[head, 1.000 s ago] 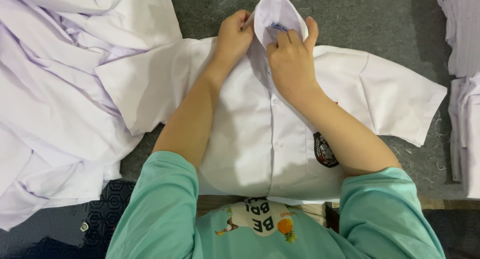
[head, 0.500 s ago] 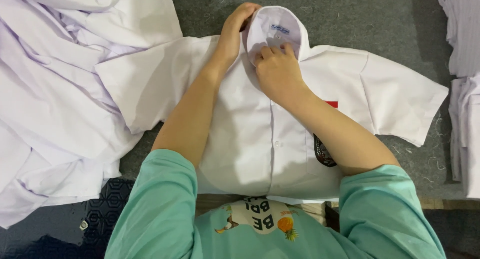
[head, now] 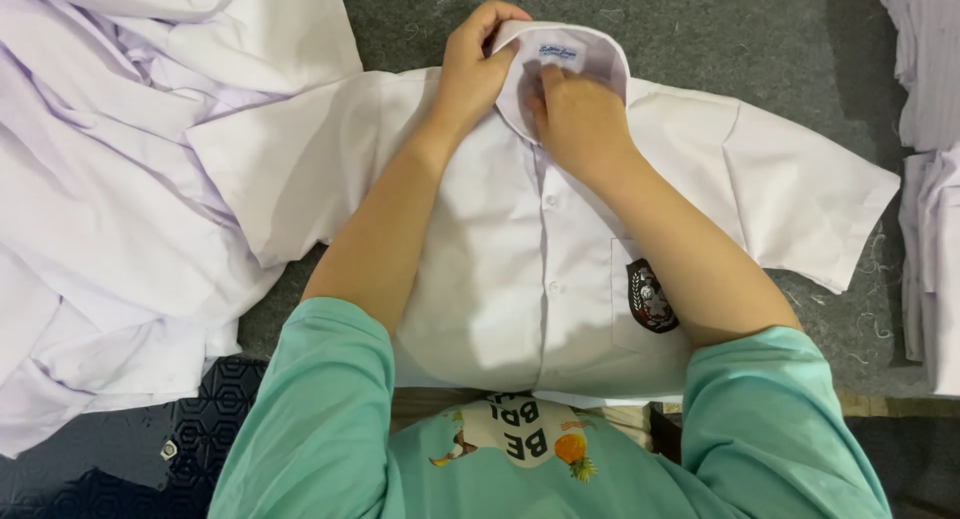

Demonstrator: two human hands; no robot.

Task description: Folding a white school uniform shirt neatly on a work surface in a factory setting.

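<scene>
A white short-sleeved shirt [head: 520,269] lies face up and buttoned on a grey surface [head: 740,39], sleeves spread out, with a dark crest badge [head: 651,297] on its chest pocket. My left hand [head: 478,64] grips the left side of the upright collar [head: 590,54]. My right hand [head: 578,119] pinches the collar's front at the top button. A small label shows inside the collar.
A big heap of loose white shirts [head: 110,189] fills the left side. A stack of folded white shirts [head: 930,229] sits at the right edge. A dark patterned mat [head: 190,439] lies at the lower left.
Both hands have shifted lower on the collar. My right hand has come down from the collar's top rim to its front at the top button, and the collar stands rounder.
</scene>
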